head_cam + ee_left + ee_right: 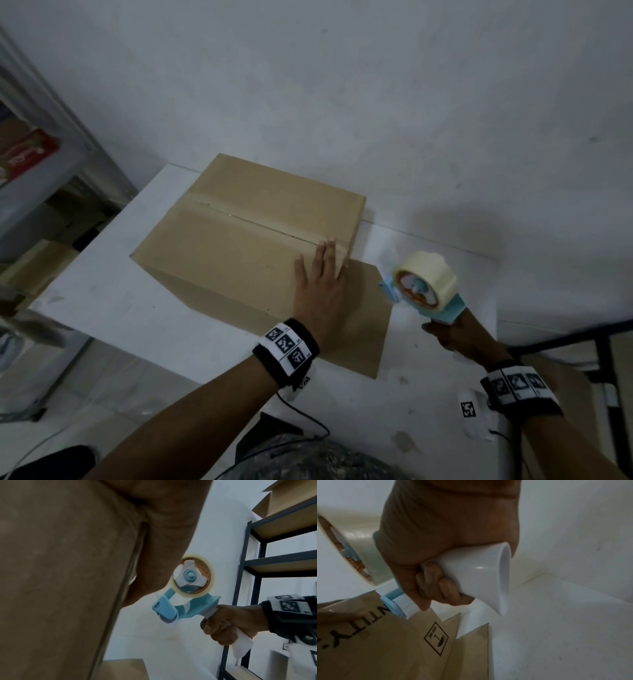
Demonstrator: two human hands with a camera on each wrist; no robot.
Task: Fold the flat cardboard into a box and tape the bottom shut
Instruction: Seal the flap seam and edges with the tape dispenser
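Fingers (327, 250) of left hand (320, 287) lie straight on box (246, 236) atop table (102, 301), right hand (455, 337) clamps tape gun (424, 284) handle; box looks light, stiff, best steadied near seam.

A white table (113, 308) is standing against a pale wall (376, 85); dark metal shelving (247, 563) is occupying the frame's right, holding an open carton (291, 497).

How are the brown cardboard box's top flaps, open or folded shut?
Folded shut. The brown cardboard box's flaps meet flat along a glossy centre seam; the left hand lies on them.
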